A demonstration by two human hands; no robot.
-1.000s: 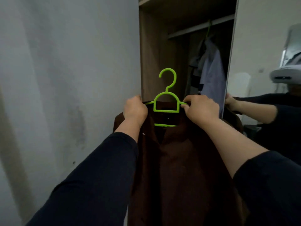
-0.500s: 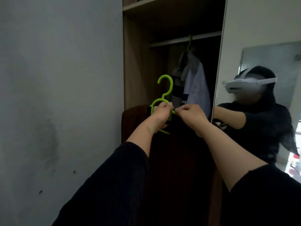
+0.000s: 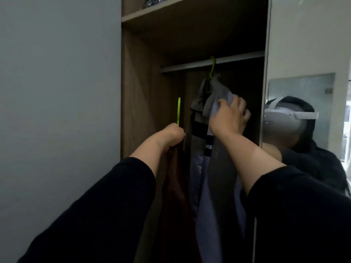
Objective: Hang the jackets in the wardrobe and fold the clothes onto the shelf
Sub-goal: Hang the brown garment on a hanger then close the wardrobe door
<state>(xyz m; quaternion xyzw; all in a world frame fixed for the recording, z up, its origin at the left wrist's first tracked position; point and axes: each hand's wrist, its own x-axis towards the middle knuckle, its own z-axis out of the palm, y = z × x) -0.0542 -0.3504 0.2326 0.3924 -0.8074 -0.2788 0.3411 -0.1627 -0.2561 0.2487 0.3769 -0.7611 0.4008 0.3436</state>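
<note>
— Brown fabric, dark and heavy: that is the brown jacket (image 3: 175, 186), hanging straight down below the person's left hand (image 3: 173, 136) at the open front of the tall wooden wardrobe (image 3: 140, 111).

— How does the left hand hold it?

— Its grip is closed in a fist around the neck of a bright green plastic hanger (image 3: 178, 111). The hook is seen edge-on, a thin green line rising above the knuckles. It sits below the grey metal rail (image 3: 190, 66) and well apart from it, not hooked on.

— And the right hand (image 3: 228, 118)?

— It is raised inside the wardrobe, fingers spread apart and pressed against a pale blue-grey shirt (image 3: 210, 196). Whether the fingers pinch the cloth cannot be told; they look laid on it rather than closed.

— What does the shirt hang from?

— A second green hanger (image 3: 211, 73), hooked over the rail. Grey and dark cloth is bunched at its top, and a dark label with white letters shows lower down, only partly readable.

— Where do the two garments stand relative to each other?

— The brown jacket is just to the left of the shirt, near it; contact cannot be judged in the shadow.

— Anything around?

— A plain grey wall (image 3: 57, 111) to the left, a wooden shelf (image 3: 161, 12) above the rail, and a mirrored door (image 3: 303, 111) on the right reflecting the person in black sleeves and a white headset.
</note>
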